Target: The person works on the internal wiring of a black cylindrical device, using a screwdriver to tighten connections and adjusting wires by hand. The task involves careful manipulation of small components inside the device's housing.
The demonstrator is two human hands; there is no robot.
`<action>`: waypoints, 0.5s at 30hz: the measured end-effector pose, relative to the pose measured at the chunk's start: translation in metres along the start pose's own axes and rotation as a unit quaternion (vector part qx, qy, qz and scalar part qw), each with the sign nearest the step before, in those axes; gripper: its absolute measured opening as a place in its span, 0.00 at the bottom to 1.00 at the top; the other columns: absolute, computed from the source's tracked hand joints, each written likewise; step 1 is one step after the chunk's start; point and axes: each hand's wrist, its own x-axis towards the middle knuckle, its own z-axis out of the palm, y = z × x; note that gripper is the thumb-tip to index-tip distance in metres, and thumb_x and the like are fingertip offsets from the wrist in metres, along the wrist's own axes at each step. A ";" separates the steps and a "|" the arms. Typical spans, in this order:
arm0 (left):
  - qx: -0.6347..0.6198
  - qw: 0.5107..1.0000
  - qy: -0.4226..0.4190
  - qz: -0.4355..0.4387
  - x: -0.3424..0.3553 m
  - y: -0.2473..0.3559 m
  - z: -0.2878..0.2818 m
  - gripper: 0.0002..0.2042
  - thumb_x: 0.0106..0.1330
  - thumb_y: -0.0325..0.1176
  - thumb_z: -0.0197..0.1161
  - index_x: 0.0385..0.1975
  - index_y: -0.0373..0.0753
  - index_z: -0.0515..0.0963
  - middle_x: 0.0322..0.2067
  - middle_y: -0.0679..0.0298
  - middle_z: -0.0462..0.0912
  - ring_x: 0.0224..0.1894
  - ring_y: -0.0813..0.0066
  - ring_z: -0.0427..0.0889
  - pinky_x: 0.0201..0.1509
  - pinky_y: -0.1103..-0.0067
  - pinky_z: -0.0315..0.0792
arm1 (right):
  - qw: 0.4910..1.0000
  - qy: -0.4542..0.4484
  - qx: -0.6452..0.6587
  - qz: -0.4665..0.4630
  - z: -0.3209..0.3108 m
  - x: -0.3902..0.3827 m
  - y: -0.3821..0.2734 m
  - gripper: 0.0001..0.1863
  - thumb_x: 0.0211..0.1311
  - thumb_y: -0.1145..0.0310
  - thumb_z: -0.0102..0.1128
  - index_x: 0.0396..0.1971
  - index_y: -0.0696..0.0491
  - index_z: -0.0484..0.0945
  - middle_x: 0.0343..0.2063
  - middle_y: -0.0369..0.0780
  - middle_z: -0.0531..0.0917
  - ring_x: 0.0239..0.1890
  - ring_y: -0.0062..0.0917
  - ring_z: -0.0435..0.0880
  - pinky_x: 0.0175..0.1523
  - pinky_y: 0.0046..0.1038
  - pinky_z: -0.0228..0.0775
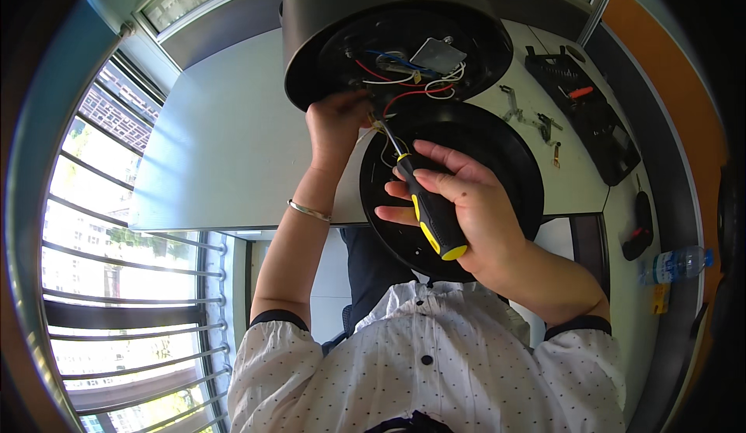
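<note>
A screwdriver (435, 212) with a black and yellow handle lies in my right hand (486, 208), thumb and fingers closed loosely about the handle. Its shaft points up and left toward the fingertips of my left hand (334, 130). Those fingers are pinched together beside thin wires and the screwdriver's tip; the small piece between them is too dark to make out. Just beyond stands a dark round appliance housing (381, 6), tipped so that its open underside shows red, white and blue wires (408, 79) and a grey plate (440, 56). Below my hands rests a black round base (505, 153).
On the white table (225, 138), small metal parts (528, 114) lie to the right of the housing. An open black tool case (583, 114) is farther right, with a black and red tool (639, 227) and a plastic bottle (680, 266) nearer. A barred window (132, 278) is at left.
</note>
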 end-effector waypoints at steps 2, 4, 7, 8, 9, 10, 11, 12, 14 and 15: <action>0.000 1.000 -0.001 0.004 0.001 -0.002 0.000 0.10 0.51 0.22 0.62 0.33 0.29 0.81 0.21 0.58 0.83 0.21 0.78 0.81 0.26 0.84 0.75 | 0.998 -0.006 0.067 0.007 -0.002 0.001 0.001 0.14 0.62 0.78 0.46 0.48 0.61 0.66 0.34 0.43 0.75 0.39 0.30 0.80 0.47 0.37 0.78; 0.016 1.000 -0.005 0.010 0.000 0.000 0.000 0.09 0.51 0.21 0.61 0.33 0.28 0.81 0.22 0.58 0.82 0.21 0.78 0.81 0.27 0.84 0.75 | 0.992 -0.011 0.128 0.014 -0.006 0.002 0.003 0.14 0.62 0.78 0.46 0.49 0.60 0.66 0.34 0.44 0.76 0.39 0.31 0.81 0.49 0.39 0.77; 0.045 0.999 -0.012 0.018 -0.001 0.004 -0.001 0.09 0.53 0.20 0.59 0.34 0.27 0.80 0.23 0.58 0.82 0.22 0.77 0.81 0.28 0.84 0.76 | 0.980 -0.013 0.197 0.023 -0.011 0.006 0.010 0.15 0.63 0.77 0.46 0.49 0.59 0.66 0.35 0.45 0.78 0.39 0.34 0.81 0.52 0.39 0.75; 0.042 0.999 -0.010 0.016 -0.001 0.003 -0.001 0.09 0.53 0.20 0.59 0.34 0.27 0.80 0.23 0.58 0.82 0.22 0.77 0.81 0.28 0.84 0.76 | 0.982 -0.010 0.189 0.015 -0.012 0.007 0.013 0.15 0.62 0.77 0.47 0.49 0.59 0.67 0.37 0.47 0.78 0.40 0.33 0.81 0.53 0.38 0.74; 0.039 0.999 -0.009 0.014 -0.001 0.002 -0.001 0.09 0.53 0.20 0.59 0.34 0.27 0.80 0.22 0.58 0.82 0.22 0.77 0.81 0.28 0.84 0.76 | 0.983 -0.008 0.182 0.006 -0.013 0.007 0.016 0.15 0.62 0.76 0.48 0.49 0.60 0.67 0.39 0.48 0.77 0.41 0.33 0.81 0.53 0.37 0.74; 0.041 0.999 -0.008 0.015 -0.001 0.001 -0.002 0.09 0.53 0.20 0.59 0.34 0.27 0.80 0.22 0.58 0.82 0.22 0.77 0.81 0.28 0.84 0.76 | 0.985 -0.005 0.175 -0.003 -0.013 0.007 0.019 0.15 0.62 0.76 0.48 0.49 0.60 0.68 0.41 0.50 0.77 0.42 0.33 0.81 0.54 0.36 0.73; 0.044 0.999 -0.007 0.016 -0.001 0.001 -0.002 0.09 0.53 0.20 0.59 0.34 0.27 0.80 0.22 0.59 0.82 0.22 0.78 0.80 0.28 0.84 0.76 | 0.987 -0.001 0.160 -0.003 -0.012 0.006 0.021 0.15 0.62 0.75 0.49 0.49 0.60 0.69 0.41 0.49 0.77 0.42 0.32 0.81 0.52 0.35 0.74; 0.044 0.999 -0.009 0.017 0.000 0.001 -0.001 0.09 0.53 0.20 0.58 0.34 0.27 0.80 0.22 0.59 0.82 0.22 0.78 0.80 0.28 0.84 0.75 | 0.989 0.005 0.145 -0.006 -0.012 0.005 0.022 0.15 0.62 0.75 0.50 0.49 0.59 0.69 0.41 0.48 0.77 0.42 0.32 0.81 0.51 0.34 0.74; 0.043 0.999 -0.012 0.019 0.000 0.002 0.002 0.10 0.53 0.20 0.58 0.35 0.27 0.80 0.21 0.59 0.82 0.22 0.79 0.79 0.28 0.84 0.75 | 0.991 0.007 0.131 -0.011 -0.012 0.005 0.027 0.15 0.61 0.74 0.52 0.49 0.59 0.69 0.39 0.46 0.78 0.40 0.31 0.81 0.47 0.31 0.75; 0.045 0.999 -0.011 0.021 0.000 0.003 0.001 0.10 0.53 0.20 0.58 0.35 0.27 0.80 0.21 0.60 0.81 0.21 0.79 0.79 0.28 0.84 0.75 | 0.991 0.000 0.132 -0.012 -0.012 0.008 0.032 0.16 0.61 0.75 0.53 0.48 0.59 0.68 0.37 0.44 0.78 0.38 0.31 0.82 0.45 0.30 0.76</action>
